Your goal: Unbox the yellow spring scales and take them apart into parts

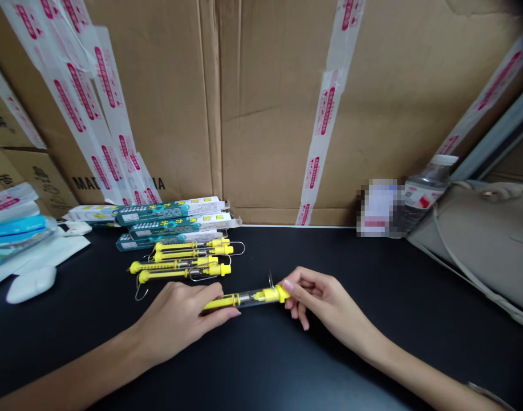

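The curled left hand point(179, 322) and pinching right hand point(325, 302) both grip a yellow-and-clear plastic spring scale point(248, 298), while four matching yellow spring scales point(179, 258) lie untouched before teal cardboard boxes point(173, 220).

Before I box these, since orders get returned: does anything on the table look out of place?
The lowest of the four yellow spring scales on the black table lies reversed: its wire hook sticks out at the left end, while the hook above it points right.
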Motion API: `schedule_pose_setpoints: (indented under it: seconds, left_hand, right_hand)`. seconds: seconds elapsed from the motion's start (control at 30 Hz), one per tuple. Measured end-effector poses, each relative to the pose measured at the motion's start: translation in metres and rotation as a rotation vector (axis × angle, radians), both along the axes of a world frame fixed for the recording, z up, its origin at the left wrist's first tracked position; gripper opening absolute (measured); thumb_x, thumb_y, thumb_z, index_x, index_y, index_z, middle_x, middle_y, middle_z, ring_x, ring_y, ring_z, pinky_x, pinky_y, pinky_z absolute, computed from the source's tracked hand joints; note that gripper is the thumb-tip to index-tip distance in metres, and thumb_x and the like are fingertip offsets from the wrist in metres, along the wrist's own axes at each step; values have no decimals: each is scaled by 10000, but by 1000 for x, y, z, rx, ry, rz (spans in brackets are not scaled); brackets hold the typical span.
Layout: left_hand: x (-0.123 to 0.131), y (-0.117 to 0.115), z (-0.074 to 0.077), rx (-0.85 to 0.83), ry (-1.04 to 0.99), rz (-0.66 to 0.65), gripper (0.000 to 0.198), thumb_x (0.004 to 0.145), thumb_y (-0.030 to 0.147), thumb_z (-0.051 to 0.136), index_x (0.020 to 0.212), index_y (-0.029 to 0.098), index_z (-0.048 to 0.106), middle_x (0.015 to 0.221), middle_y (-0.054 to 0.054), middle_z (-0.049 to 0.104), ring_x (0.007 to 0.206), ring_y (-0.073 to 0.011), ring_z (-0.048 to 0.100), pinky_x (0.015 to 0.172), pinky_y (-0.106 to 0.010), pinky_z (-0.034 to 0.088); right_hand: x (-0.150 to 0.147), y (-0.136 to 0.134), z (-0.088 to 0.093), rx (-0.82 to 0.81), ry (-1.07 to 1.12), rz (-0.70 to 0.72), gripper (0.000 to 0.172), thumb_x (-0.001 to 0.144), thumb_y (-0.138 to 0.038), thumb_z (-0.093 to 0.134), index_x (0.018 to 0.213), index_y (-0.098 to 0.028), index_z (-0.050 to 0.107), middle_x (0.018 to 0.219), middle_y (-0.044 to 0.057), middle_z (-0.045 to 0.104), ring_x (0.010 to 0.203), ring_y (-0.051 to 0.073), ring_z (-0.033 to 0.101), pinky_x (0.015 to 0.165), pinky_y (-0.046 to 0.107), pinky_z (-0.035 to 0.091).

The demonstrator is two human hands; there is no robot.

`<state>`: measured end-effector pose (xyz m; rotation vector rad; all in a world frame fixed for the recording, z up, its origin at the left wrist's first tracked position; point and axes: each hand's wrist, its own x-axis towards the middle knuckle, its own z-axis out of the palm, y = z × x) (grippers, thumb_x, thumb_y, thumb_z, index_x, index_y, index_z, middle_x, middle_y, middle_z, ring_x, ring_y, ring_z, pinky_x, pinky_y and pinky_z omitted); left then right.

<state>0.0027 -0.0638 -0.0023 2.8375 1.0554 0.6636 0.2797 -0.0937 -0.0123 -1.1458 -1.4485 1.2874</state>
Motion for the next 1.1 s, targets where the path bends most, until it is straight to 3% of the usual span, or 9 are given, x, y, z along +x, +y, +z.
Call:
schedule_pose_setpoints:
  seconds: [0.17,0.23,0.3,0.47,0.6,0.77,0.93,1.0,1.1]
  left_hand:
    - [0,1,0,17,1,16,463,1030,531,422,754,192,574,582,57,587,457,-94,552,470,-240,326]
    - [0,2,-1,9,2,19,466,1031,532,418,752,192,572,581,58,584,454,-92,548,469,-238,325]
    - [0,2,-1,2,-1,15,464,1031,530,419,755,191,573,587,58,591,457,-91,550,471,-238,325]
    - [0,1,-2,-10,-14,-5,451,1031,528,425,778,194,591,606,59,614,483,-93,573,484,-238,333]
    - [-1,1,-2,2,-25,15,450,1022,535,443,761,198,587,578,65,586,458,-92,548,473,-242,321]
    - [-1,1,-2,-27,-36,42,438,1022,530,442,770,205,594,567,71,573,446,-90,533,472,-237,321]
    - [0,2,-1,-56,-22,41,460,1021,551,426,765,205,587,587,64,583,466,-96,543,482,-239,323]
    - [0,3,-1,-84,-22,49,455,1020,551,428,774,206,592,592,64,588,474,-97,546,489,-237,328]
    - [-1,3,-1,-126,-34,72,425,1012,536,461,780,210,603,589,70,587,476,-95,544,495,-233,331]
  right_hand:
    - [0,0,2,109,57,-20,248,811,-404,798,868,-201,668,916,26,664,804,149,616,755,281,531]
    - [0,1,1,108,67,-37,317,784,-406,819,995,-220,674,1026,39,663,892,167,625,824,298,536]
    - [1,1,0,89,18,-57,384,801,-471,788,1067,-219,670,1020,45,665,838,164,636,773,299,546]
    - [1,1,-4,36,-155,-28,398,947,-553,571,844,-175,645,671,-16,584,516,101,544,519,256,466]
    - [0,1,-3,83,48,8,267,867,-436,733,926,-215,596,883,3,623,702,116,597,640,252,536]
    - [-1,1,0,103,95,-49,410,808,-407,802,1117,-238,592,1063,34,623,943,147,633,863,279,553]
    - [-1,1,-4,11,32,27,348,964,-535,562,1029,-194,580,712,-12,620,520,103,589,472,229,487]
    - [-1,0,-5,26,52,32,311,942,-507,617,976,-201,570,732,-17,604,560,99,585,482,213,478]
    - [-1,-1,-2,109,98,11,317,863,-442,748,1017,-225,575,873,-13,582,769,108,593,678,220,531]
